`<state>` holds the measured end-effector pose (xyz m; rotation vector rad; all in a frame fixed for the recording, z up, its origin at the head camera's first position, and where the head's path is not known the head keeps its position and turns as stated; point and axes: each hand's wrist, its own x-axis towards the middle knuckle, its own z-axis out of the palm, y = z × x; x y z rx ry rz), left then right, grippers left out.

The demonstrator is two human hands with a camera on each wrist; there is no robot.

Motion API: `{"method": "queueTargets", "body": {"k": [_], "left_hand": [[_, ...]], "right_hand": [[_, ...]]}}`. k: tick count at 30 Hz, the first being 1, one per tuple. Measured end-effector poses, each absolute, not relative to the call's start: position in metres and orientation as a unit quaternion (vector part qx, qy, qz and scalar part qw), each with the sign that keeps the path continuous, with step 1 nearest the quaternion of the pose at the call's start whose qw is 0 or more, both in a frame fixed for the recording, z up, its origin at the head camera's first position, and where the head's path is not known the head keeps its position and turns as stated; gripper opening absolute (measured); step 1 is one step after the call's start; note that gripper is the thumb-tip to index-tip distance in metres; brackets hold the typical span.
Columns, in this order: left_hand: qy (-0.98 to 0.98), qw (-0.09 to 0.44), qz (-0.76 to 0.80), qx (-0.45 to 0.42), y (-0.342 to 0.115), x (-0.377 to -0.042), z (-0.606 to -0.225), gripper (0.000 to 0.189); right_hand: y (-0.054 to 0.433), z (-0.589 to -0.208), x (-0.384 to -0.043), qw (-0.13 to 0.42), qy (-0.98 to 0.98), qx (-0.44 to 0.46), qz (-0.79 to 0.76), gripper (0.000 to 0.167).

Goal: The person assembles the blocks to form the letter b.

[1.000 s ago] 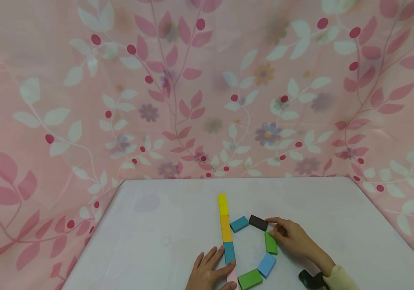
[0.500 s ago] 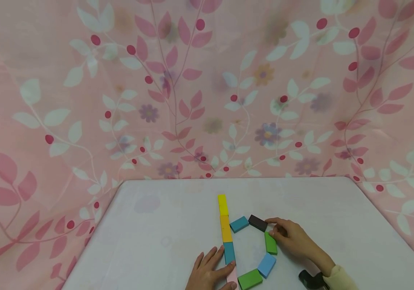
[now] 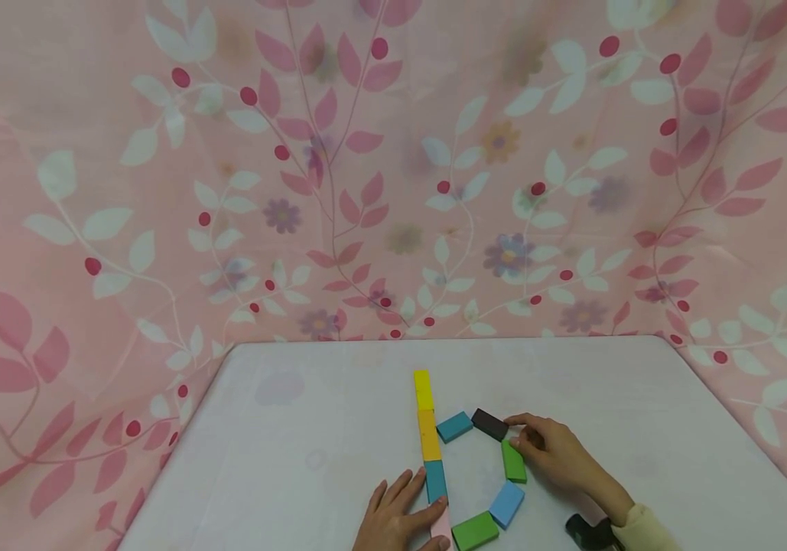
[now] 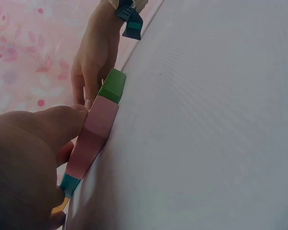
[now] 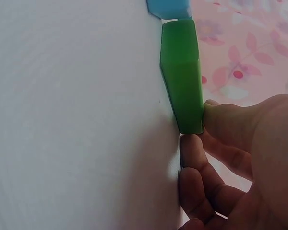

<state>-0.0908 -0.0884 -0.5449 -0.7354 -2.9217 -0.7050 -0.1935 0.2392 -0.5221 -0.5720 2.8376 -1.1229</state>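
In the head view, yellow (image 3: 424, 390), orange-yellow (image 3: 429, 436), teal (image 3: 436, 484) and pink (image 3: 440, 527) blocks form a straight column. My left hand (image 3: 396, 514) rests beside it with fingers spread, its fingertips at the teal block and its thumb over the pink one. To the right curves an arc of a blue-teal block (image 3: 454, 427), a black block (image 3: 489, 424), a green block (image 3: 513, 461), a light blue block (image 3: 506, 505) and another green block (image 3: 476, 531). My right hand (image 3: 561, 458) touches the black block's end with its index finger and the upright green block with its thumb.
All the blocks lie flat on a white table (image 3: 310, 428). Behind it hangs a pink floral cloth (image 3: 365, 191). A black device (image 3: 589, 531) sits at my right wrist, by the cream sleeve (image 3: 644, 529).
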Motion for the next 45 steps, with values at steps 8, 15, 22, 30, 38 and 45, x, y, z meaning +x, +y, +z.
{"method": "queueTargets", "body": {"k": [8, 15, 22, 30, 38, 45], "left_hand": [[-0.945, 0.023, -0.228, -0.235, -0.089, -0.091, -0.545, 0.051], [-0.945, 0.018, -0.232, -0.23, -0.089, -0.09, -0.549, 0.051], [-0.946, 0.038, -0.218, -0.237, -0.089, -0.089, -0.55, 0.05], [-0.945, -0.003, -0.234, -0.227, -0.09, -0.09, -0.545, 0.052], [-0.942, 0.013, -0.239, -0.236, -0.089, -0.09, -0.547, 0.05], [-0.944, 0.015, -0.24, -0.227, -0.093, -0.092, -0.541, 0.059]], "right_hand": [[0.236, -0.522, -0.193, 0.009, 0.915, -0.187, -0.357, 0.028], [0.239, -0.522, -0.192, 0.03, 0.91, -0.179, -0.372, 0.032], [0.254, -0.519, -0.196, 0.063, 0.897, -0.167, -0.404, 0.037], [0.28, -0.52, -0.204, 0.13, 0.843, -0.114, -0.51, 0.049], [0.3, -0.528, -0.207, 0.175, 0.761, -0.066, -0.622, 0.063], [0.299, -0.526, -0.208, 0.173, 0.758, -0.067, -0.626, 0.063]]}}
